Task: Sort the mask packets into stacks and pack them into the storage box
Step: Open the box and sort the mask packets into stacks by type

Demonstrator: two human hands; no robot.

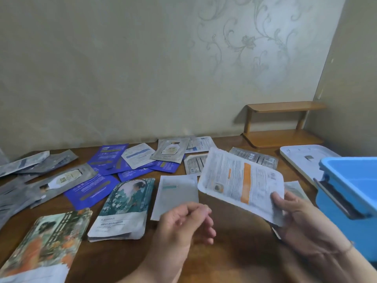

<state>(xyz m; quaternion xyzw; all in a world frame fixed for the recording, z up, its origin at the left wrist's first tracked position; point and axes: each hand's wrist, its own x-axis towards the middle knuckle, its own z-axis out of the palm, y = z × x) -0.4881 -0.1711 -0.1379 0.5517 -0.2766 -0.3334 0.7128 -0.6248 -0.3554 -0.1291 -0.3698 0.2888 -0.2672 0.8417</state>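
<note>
Beige wallpaper (pixel 142 68) with a faint scroll pattern fills the space behind the wooden table (pixel 234 252), the largest things in view. On the table's far right corner stands a small wooden shelf (pixel 283 123), bare on both tiers. Nearer than the shelf, at the table's right edge, sits the blue box (pixel 350 193), open, with its white lid (pixel 306 158) lying flat just behind it.

Loose packets (pixel 114 160) spread across the table's left and middle: purple, silver and white ones overlapping unsorted, and two illustrated stacks at the near left. The green stack (pixel 124 209) looks several packets deep, though blur makes the count unsure.

Held above the table's middle, beside the box, a white packet (pixel 242 180) with an orange stripe is pinched at its near corner by the right hand (pixel 306 227), thumb on top, fingers beneath. The left hand (pixel 187 223) hangs just above the tabletop, fingers loosely curled and clamped on nothing.

Risk, as I judge it: a one-corner pinch lets the limp packet sag or slip, and dropping it on the overlapping pile would mix kinds again. A careless sweep of the left hand could also skew the green stack.
</note>
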